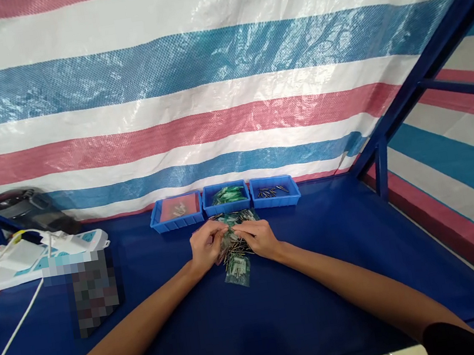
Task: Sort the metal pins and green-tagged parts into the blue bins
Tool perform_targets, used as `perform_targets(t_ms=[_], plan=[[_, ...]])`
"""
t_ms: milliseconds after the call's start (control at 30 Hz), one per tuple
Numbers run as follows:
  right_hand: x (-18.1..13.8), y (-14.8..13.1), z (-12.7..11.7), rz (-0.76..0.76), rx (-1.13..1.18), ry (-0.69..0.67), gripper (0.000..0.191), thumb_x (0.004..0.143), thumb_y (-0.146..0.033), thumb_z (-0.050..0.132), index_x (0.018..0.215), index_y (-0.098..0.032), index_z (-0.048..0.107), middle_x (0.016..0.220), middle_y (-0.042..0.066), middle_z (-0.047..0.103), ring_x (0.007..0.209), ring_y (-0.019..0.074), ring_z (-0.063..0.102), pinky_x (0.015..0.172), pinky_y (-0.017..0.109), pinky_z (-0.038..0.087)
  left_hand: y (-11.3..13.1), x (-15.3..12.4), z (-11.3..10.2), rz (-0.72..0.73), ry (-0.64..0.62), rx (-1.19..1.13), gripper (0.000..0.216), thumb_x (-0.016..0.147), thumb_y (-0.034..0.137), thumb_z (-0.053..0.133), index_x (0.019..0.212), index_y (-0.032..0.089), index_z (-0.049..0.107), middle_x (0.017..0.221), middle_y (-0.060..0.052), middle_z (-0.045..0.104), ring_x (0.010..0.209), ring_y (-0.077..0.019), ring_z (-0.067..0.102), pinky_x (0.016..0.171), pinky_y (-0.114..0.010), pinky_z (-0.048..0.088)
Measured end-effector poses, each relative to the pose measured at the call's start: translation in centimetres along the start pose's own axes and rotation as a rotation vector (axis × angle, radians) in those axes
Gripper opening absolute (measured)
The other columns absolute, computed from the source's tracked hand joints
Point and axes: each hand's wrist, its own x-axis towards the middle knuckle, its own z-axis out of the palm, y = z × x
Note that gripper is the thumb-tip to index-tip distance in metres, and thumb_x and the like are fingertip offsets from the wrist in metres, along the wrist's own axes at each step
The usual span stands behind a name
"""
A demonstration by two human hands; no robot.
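Observation:
Both my hands meet over a small pile of green plastic bags (237, 269) and thin metal pins (236, 250) on the blue table (286, 324). My left hand (205, 244) is curled, fingers pinched on something small I cannot make out. My right hand (260, 237) is also closed, fingers pressed onto the pile beside the left hand. One green bag lies flat just below the hands. Behind the pile stand three blue trays: the left tray (176, 212) with a pink bottom, the middle tray (226, 197) with green bags, the right tray (275, 191) with metal pins.
A white device (43, 254) with white cables (11, 336) sits at the left, a blurred patch beside it. A dark object (22, 203) stands at the far left back. A striped tarpaulin (206, 87) walls the back; a blue frame post (382, 170) rises at the right.

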Motion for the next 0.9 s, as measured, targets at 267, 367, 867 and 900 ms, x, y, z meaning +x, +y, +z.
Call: perform_targets(t_ms=[267,367,867,900], plan=[[-0.1,0.0,0.1,-0.01,0.009,0.008,0.023,0.091,-0.024,0.05,0.094,-0.016,0.071,0.076,0.006,0.071,0.062,0.0149,0.064,0.057,0.024,0.051,0.1,-0.1,0.0,-0.02,-0.012,0.005,0.006,0.082,0.012,0.059,0.08,0.017,0.063,0.072,-0.001,0.066,0.068,-0.0132,0.064,0.065,-0.024,0.051],[-0.1,0.0,0.0,-0.012,0.006,0.017,0.023,0.091,-0.024,0.05,0.093,-0.016,0.071,0.074,0.006,0.071,0.062,0.0148,0.064,0.057,0.024,0.05,0.0,-0.1,0.0,-0.027,-0.009,0.0,0.006,0.082,0.014,0.059,0.081,0.017,0.063,0.073,-0.001,0.067,0.069,-0.0128,0.064,0.065,-0.024,0.052],[0.5,-1.0,-0.4,0.049,0.023,0.097,0.022,0.09,-0.024,0.05,0.094,-0.017,0.07,0.08,0.006,0.071,0.068,0.0158,0.066,0.065,0.027,0.053,-0.1,0.1,0.2,-0.002,0.026,-0.009,0.003,0.083,0.019,0.06,0.083,0.016,0.06,0.078,-0.005,0.067,0.078,-0.0166,0.067,0.069,-0.027,0.054],[0.5,-1.0,-0.4,0.049,0.027,0.095,0.022,0.09,-0.023,0.05,0.094,-0.017,0.07,0.079,0.006,0.071,0.068,0.0156,0.066,0.065,0.026,0.052,-0.1,0.1,0.2,0.003,0.03,-0.007,0.003,0.082,0.018,0.061,0.085,0.016,0.06,0.079,-0.005,0.067,0.078,-0.0165,0.067,0.068,-0.027,0.054]])
